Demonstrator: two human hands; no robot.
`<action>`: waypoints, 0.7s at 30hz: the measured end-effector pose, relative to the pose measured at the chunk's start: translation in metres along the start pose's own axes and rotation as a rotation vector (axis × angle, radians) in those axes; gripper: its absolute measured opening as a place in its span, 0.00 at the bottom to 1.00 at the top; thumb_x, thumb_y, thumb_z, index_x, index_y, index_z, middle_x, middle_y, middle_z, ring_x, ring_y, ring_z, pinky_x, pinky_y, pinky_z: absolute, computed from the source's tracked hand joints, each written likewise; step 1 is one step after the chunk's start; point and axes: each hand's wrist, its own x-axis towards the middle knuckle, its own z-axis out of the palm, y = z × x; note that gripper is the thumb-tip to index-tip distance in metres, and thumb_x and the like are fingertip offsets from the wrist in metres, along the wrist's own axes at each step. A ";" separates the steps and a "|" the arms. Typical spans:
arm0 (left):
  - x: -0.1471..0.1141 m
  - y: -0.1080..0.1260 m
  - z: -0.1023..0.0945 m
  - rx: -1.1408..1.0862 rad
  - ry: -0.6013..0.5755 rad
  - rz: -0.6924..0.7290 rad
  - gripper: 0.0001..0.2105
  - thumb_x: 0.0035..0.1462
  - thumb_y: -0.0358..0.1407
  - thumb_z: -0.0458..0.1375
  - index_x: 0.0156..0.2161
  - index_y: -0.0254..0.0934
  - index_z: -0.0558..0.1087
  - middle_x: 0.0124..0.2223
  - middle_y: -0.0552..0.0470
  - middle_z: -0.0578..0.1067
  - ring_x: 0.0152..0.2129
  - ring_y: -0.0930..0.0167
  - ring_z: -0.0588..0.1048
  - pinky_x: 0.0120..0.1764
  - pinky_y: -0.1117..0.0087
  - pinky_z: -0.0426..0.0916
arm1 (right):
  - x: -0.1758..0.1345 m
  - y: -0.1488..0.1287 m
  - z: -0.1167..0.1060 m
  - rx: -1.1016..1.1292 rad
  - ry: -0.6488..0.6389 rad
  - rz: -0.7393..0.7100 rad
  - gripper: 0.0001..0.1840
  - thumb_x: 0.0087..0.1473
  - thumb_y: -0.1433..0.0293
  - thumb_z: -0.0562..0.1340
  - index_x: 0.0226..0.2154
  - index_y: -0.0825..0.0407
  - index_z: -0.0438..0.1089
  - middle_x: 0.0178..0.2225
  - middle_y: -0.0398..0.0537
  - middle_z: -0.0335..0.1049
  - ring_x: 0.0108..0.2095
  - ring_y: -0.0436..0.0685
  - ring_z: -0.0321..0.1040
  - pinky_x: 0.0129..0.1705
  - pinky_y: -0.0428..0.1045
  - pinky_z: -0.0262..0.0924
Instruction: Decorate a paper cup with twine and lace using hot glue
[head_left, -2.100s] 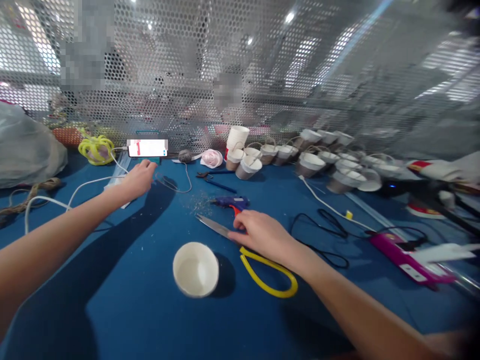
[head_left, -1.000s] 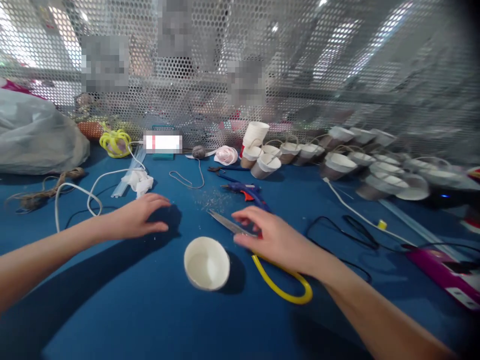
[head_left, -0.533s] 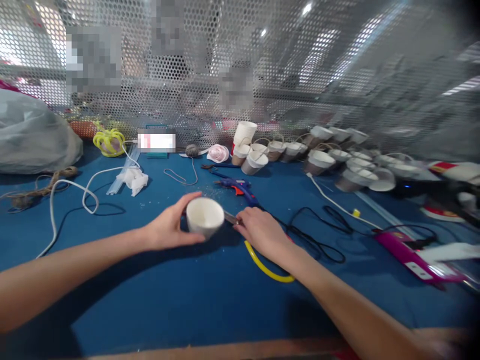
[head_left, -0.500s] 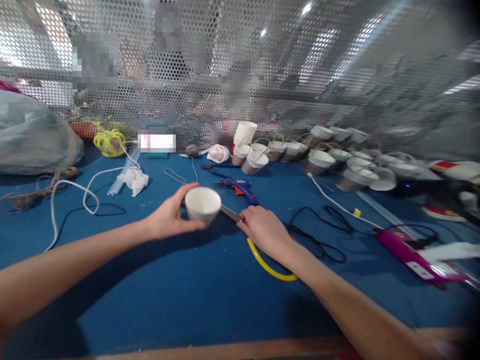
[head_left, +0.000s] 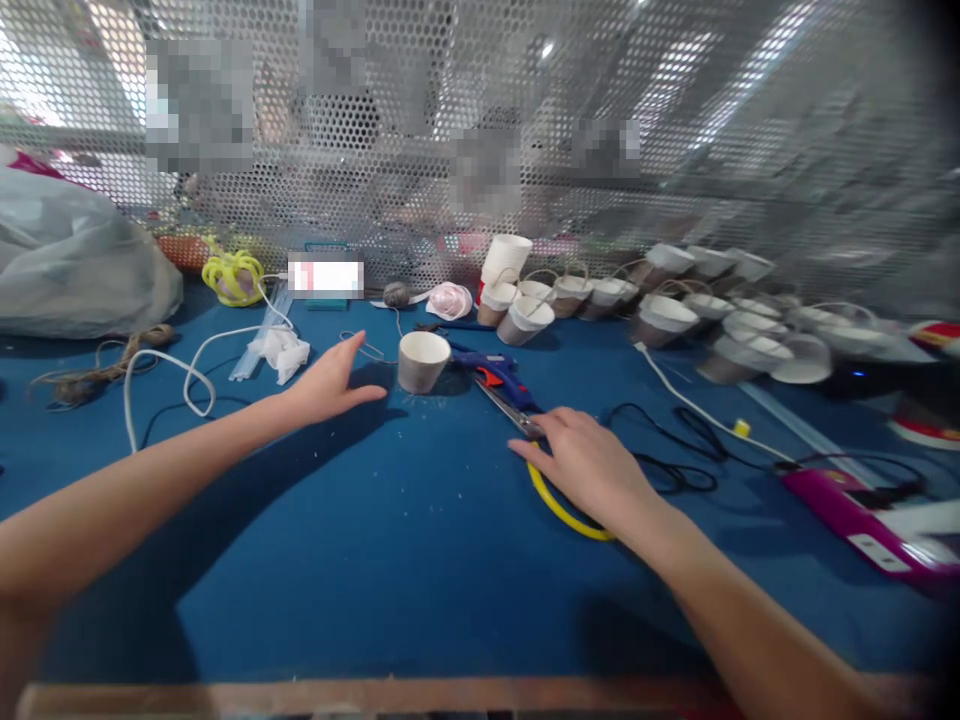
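Where the scissors [head_left: 523,421] had been kept a little apart from the blue glue gun [head_left: 511,378] just before, they had now been brought close beside it, with their yellow handles partly hidden by the right hand [head_left: 591,462]. Whether gun and scissors were touching could not be told. The right hand was held low, back side up, with the thumb spread from the bent fingers; the scissors were reached by the fingertips near their middle, but whether they were gripped could not be told. The left hand [head_left: 330,385] was held wide, thumb and fingers well parted, with nothing in it. The grey-sided cup [head_left: 423,370] had been let go by it, and was now stood upright on the blue table [head_left: 375,600], just beside the gun's tip. So the moving of the cup seemed to be done. Farther back, cups with handles [head_left: 664,318] were grouped near a white cup stack [head_left: 506,260].
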 end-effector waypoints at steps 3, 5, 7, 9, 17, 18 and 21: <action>-0.052 -0.020 -0.023 0.354 -0.101 0.029 0.41 0.51 0.55 0.48 0.61 0.24 0.48 0.63 0.31 0.51 0.61 0.57 0.50 0.59 0.55 0.48 | -0.023 0.004 0.008 0.077 0.047 -0.055 0.26 0.51 0.54 0.57 0.42 0.59 0.70 0.39 0.61 0.71 0.40 0.67 0.69 0.38 0.55 0.65; -0.078 -0.031 -0.029 0.504 -0.199 0.041 0.44 0.51 0.59 0.44 0.60 0.21 0.49 0.63 0.31 0.50 0.61 0.57 0.48 0.60 0.57 0.48 | -0.035 0.006 0.017 0.089 0.074 -0.089 0.26 0.51 0.57 0.58 0.46 0.58 0.68 0.43 0.62 0.71 0.41 0.67 0.69 0.38 0.56 0.66; -0.090 -0.036 -0.028 0.609 -0.235 0.017 0.45 0.51 0.61 0.40 0.61 0.20 0.49 0.64 0.31 0.48 0.61 0.56 0.47 0.60 0.56 0.47 | -0.042 0.009 0.025 0.092 0.089 -0.100 0.23 0.53 0.63 0.56 0.48 0.59 0.67 0.45 0.62 0.70 0.43 0.67 0.69 0.41 0.57 0.65; -0.089 -0.029 -0.018 0.656 -0.245 -0.017 0.46 0.51 0.61 0.38 0.61 0.18 0.48 0.64 0.30 0.46 0.61 0.54 0.46 0.60 0.55 0.46 | -0.044 0.014 0.030 0.108 0.092 -0.100 0.20 0.55 0.67 0.53 0.48 0.58 0.67 0.47 0.61 0.70 0.45 0.66 0.68 0.43 0.57 0.64; -0.065 0.142 0.097 0.121 -0.430 0.568 0.39 0.53 0.56 0.47 0.59 0.23 0.53 0.62 0.33 0.56 0.59 0.58 0.55 0.58 0.62 0.53 | -0.040 0.033 0.027 0.147 0.038 -0.103 0.21 0.53 0.69 0.53 0.50 0.54 0.65 0.48 0.58 0.69 0.47 0.64 0.67 0.46 0.57 0.62; -0.064 0.160 0.104 0.014 -0.422 0.632 0.37 0.55 0.54 0.46 0.58 0.23 0.53 0.61 0.33 0.58 0.58 0.61 0.58 0.56 0.66 0.56 | -0.040 0.035 0.026 0.156 0.029 -0.117 0.21 0.53 0.69 0.53 0.50 0.54 0.65 0.48 0.58 0.69 0.47 0.63 0.67 0.46 0.56 0.63; -0.060 0.164 0.093 -0.093 -0.381 0.663 0.29 0.58 0.50 0.45 0.55 0.28 0.59 0.56 0.38 0.66 0.54 0.66 0.64 0.54 0.68 0.59 | -0.044 0.039 0.025 0.190 0.024 -0.159 0.22 0.53 0.68 0.53 0.51 0.54 0.65 0.49 0.56 0.68 0.49 0.61 0.65 0.49 0.54 0.61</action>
